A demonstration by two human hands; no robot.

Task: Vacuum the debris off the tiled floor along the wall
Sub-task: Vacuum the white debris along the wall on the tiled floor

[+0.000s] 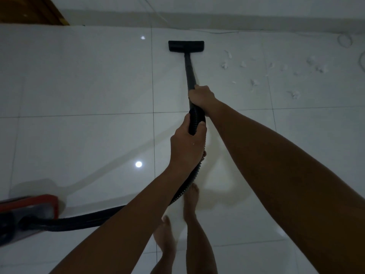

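A glossy white tiled floor (88,80), its large square tiles split by thin dark grout lines, mirrors two round spots of light. On it lies the flat, rectangular black plastic floor nozzle (186,45) of a vacuum cleaner, its long edge parallel to the pale wall base (237,18) and close to it. A straight, smooth black rigid wand (189,70) rises from the nozzle's middle toward the person.

The right hand (201,95) wraps the wand's upper end, fingers curled round it and knuckles up. Just behind it, the left hand (187,141) grips the ribbed, corrugated black flexible hose (195,120) where it joins the wand, thumb on one side and fingers closed round the other. From there the hose drops under the left forearm and sweeps left in a long curve to the red and dark grey canister vacuum body (29,210), boxy with rounded corners, sitting on the floor at the lower left edge.

The debris, small crumpled white scraps (254,82) with ragged, fluffy outlines, is scattered on the tiles to the right of the nozzle, well apart from it and near the wall. A thin pale cord (344,40) loops by the wall at the far right. A brown wooden door corner (33,10) shows at the top left. Two bare feet (190,196) stand on the tiles beneath the arms.
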